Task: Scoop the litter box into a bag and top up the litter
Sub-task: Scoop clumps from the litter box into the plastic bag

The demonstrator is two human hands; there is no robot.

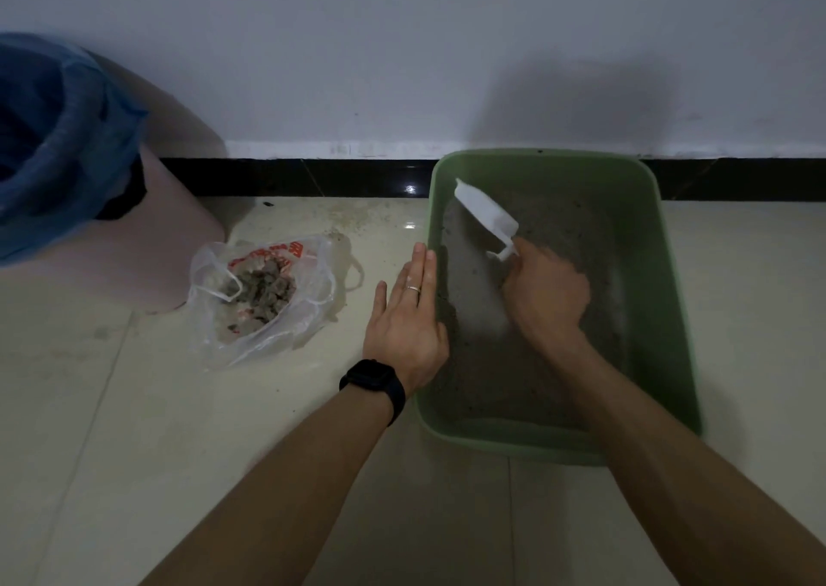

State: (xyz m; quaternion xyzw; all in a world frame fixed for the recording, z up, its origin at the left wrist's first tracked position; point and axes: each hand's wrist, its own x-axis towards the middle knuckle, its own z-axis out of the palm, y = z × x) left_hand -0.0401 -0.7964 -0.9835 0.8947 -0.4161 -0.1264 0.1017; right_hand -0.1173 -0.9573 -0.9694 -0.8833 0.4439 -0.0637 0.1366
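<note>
Green litter box (pixel 675 299) sat on the tiled floor (pixel 134 451) against the wall, grey litter (pixel 482 362) spread thin inside. Right hand (pixel 547 295) was inside the box, fingers curled tight around the handle of a white scoop (pixel 485 210); scoop blade pointed toward the far-left corner, tilted up above the litter. Left hand (pixel 406 321) was flat, fingers extended and together, resting on the box's left rim; black watch (pixel 373 382) on that wrist, ring on one finger. Clear plastic bag (pixel 263 299) lay open on the floor left of the box, well apart, grey clumps inside. Pink bin with blue liner (pixel 67 147) stood far left.
</note>
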